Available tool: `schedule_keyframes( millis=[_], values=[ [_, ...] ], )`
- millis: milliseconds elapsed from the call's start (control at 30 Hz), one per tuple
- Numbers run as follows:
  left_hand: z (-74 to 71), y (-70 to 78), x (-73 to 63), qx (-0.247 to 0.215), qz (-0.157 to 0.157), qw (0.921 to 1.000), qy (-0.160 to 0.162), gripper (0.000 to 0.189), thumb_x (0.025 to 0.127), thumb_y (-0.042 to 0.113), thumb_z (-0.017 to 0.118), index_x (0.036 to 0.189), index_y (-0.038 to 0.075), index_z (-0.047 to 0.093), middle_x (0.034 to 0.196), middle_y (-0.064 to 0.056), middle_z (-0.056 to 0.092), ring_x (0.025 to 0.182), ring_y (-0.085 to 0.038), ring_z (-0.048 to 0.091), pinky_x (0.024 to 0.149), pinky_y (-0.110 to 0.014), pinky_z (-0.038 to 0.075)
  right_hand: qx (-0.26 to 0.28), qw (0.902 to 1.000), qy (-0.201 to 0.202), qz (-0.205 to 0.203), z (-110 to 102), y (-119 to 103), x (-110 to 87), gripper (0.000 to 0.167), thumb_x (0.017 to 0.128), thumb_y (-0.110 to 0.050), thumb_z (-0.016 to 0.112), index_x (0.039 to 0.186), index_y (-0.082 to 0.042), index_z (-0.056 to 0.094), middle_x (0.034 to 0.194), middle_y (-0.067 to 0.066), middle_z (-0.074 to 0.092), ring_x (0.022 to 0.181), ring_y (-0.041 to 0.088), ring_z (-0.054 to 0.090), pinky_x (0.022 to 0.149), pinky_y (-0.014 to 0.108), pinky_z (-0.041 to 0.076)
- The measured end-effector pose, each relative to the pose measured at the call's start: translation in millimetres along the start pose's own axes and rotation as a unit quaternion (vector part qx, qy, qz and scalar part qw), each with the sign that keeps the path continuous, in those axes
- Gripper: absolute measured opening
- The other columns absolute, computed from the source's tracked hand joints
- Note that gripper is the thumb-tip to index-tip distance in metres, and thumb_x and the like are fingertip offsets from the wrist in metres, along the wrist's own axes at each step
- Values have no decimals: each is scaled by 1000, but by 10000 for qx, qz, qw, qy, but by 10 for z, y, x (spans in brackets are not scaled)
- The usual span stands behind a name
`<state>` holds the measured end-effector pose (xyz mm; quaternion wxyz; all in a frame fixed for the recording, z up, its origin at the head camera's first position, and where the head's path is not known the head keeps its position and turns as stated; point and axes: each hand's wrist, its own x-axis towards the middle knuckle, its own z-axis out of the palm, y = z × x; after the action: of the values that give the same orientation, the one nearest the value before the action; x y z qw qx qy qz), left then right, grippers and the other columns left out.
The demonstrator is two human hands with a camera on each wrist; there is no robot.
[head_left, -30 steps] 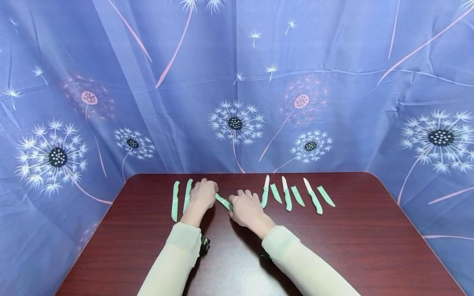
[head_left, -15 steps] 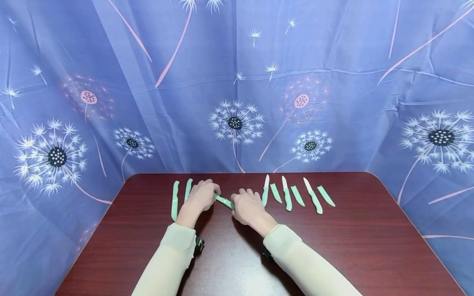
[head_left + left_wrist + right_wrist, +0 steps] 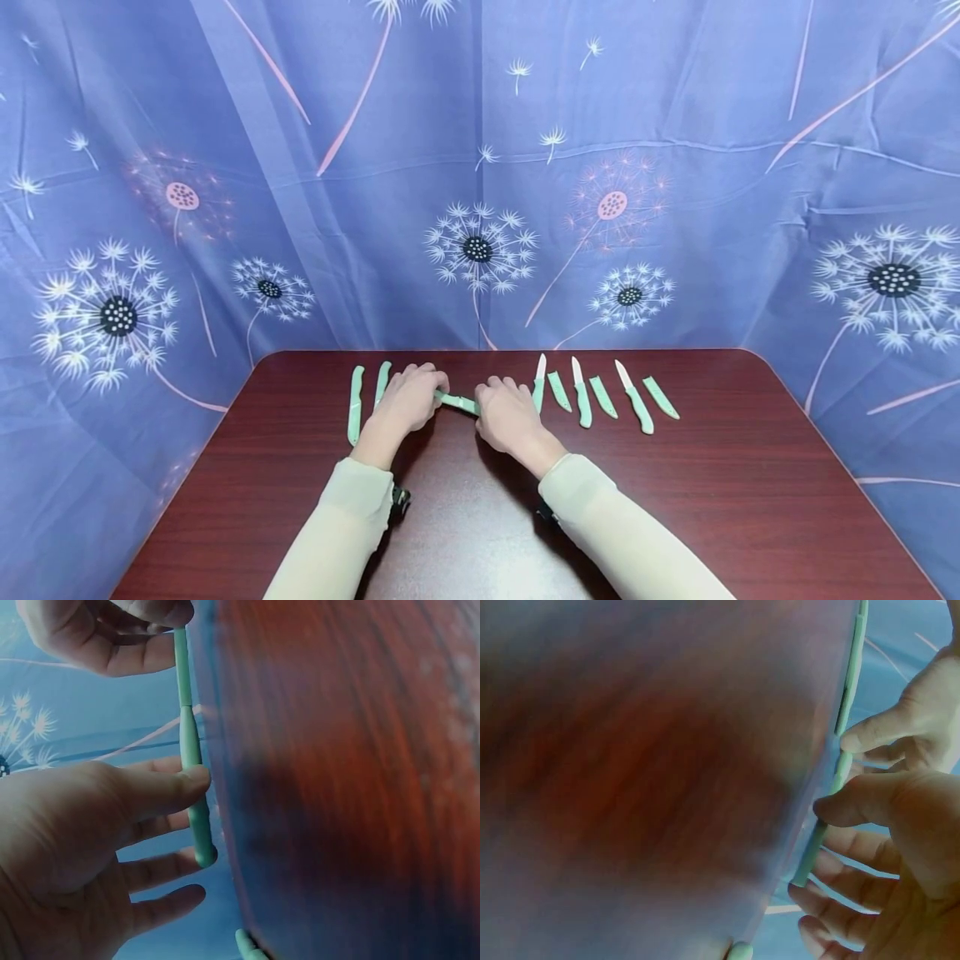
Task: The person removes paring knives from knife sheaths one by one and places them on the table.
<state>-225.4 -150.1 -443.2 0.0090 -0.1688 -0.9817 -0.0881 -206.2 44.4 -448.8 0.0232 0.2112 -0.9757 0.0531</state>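
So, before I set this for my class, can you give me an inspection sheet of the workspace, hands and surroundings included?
Surface: dark red table with a wood grain.
Job's things: green knife held in its cover, no blade showing; three bare knives and three loose covers alternate at right; two more knives at left, no blades showing, one partly hidden.
Clutter: nothing seen.
Hands: left hand pinches the handle; right hand pinches the cover.
Cables: nothing seen.
Surroundings: blue dandelion-print curtain behind and at both sides.
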Motion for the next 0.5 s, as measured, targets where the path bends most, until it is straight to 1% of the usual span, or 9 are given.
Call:
schedule_keyframes(
  millis=[100, 233, 400, 500],
  values=[
    [-11, 10, -13, 22, 51, 9998, 173, 17, 97, 7, 74, 109, 19, 74, 108, 1, 65, 106, -30, 60, 89, -48, 53, 57, 9998, 198, -21, -22, 35, -13, 20, 88, -24, 81, 96, -14, 66, 102, 5, 62, 99, 31, 60, 78, 44, 48],
    [-30, 40, -32, 78, 179, 9985, 511, 16, 95, 8, 77, 106, 19, 73, 105, 2, 64, 103, -29, 59, 85, -46, 52, 127, 9982, 575, -100, -63, 93, -43, 19, 87, -21, 81, 98, -13, 67, 101, 6, 62, 99, 31, 60, 77, 45, 47],
    [-74, 125, -72, 125, 450, 9932, 1065, 14, 92, 8, 80, 99, 18, 72, 99, 1, 63, 97, -30, 59, 78, -45, 51, 104, 9939, 1071, -241, -109, 177, -105, 19, 85, -15, 81, 100, -13, 69, 100, 5, 62, 99, 31, 60, 79, 46, 47],
    [-91, 189, -95, 132, 545, 9901, 1287, 15, 91, 8, 80, 100, 16, 72, 99, 0, 63, 97, -31, 60, 77, -46, 51, 86, 9907, 1313, -332, -142, 226, -158, 20, 84, -14, 81, 100, -13, 69, 99, 5, 61, 97, 30, 59, 79, 47, 47]
  ],
)
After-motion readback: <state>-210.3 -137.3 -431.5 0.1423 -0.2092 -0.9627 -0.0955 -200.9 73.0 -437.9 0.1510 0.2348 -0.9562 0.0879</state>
